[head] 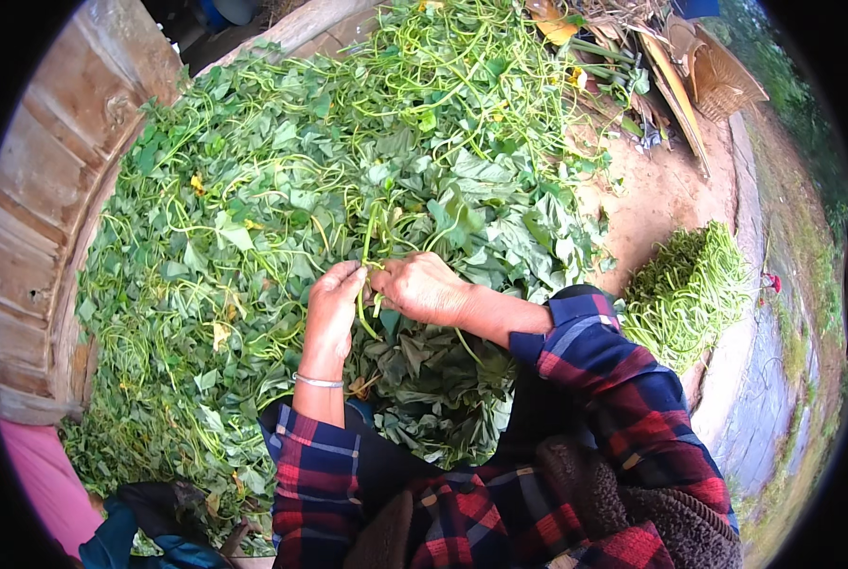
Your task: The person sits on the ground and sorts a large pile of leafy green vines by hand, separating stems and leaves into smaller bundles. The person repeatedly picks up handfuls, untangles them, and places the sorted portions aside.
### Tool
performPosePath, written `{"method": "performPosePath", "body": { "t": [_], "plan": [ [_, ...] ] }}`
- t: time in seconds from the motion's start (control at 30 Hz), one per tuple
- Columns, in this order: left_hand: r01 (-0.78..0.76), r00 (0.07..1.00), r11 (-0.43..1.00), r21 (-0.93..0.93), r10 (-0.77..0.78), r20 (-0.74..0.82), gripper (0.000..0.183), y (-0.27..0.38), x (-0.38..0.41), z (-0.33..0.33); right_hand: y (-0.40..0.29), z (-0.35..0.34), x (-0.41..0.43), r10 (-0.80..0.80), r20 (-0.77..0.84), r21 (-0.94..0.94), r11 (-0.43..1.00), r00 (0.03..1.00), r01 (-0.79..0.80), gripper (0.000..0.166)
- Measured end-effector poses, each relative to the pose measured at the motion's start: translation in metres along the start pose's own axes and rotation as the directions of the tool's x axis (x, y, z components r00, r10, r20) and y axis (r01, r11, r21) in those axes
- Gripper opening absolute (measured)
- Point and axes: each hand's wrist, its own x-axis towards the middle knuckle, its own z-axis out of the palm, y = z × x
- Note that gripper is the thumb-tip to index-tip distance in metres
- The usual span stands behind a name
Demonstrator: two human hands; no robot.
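Observation:
My left hand (335, 306), a silver bangle on its wrist, pinches a green leafy vine stem (368, 242) between thumb and forefinger. Touching it from the right, my right hand (420, 288) has its fingers curled around part of the same stem and its short side shoots; its fingertips are partly hidden. The stem stands roughly upright in the picture, its lower end below my fingers. Around and beneath both hands spreads a large heap of cut green vines with broad leaves (267, 163). Darker, wilted-looking leaves (431, 370) lie between my knees.
A bundle of green stems (687, 295) lies on the ground at right. Upper right are a woven basket (726, 75) and dry plant debris (662, 85). A wooden plank wall (61, 206) borders the heap at left. Pink cloth (47, 476) and part of another person show lower left.

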Motion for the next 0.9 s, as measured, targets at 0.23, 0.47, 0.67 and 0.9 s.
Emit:
{"method": "performPosePath", "body": {
  "t": [0.23,0.47,0.67,0.9],
  "plan": [
    [0.070,0.998,0.988,0.140,-0.069,-0.009,0.023,-0.006,-0.006,-0.018,0.055,-0.026,0.002,0.439,-0.274,0.018,0.892,0.856,-0.452,0.020],
    [-0.299,0.939,0.918,-0.260,0.235,-0.250,0.011,0.034,-0.019,-0.054,0.099,-0.047,-0.008,0.869,-0.095,0.923,0.260,0.485,-0.285,0.047],
    [-0.588,0.752,0.797,-0.138,0.475,-0.458,0.017,0.068,-0.063,-0.092,0.097,-0.073,-0.023,0.819,-0.016,0.919,0.238,0.574,-0.314,0.038],
    [-0.294,0.721,0.923,0.247,0.384,-0.577,0.014,0.066,-0.142,-0.154,0.064,-0.067,-0.035,0.573,0.205,0.665,0.513,0.793,-0.543,0.042]
  ]
}}
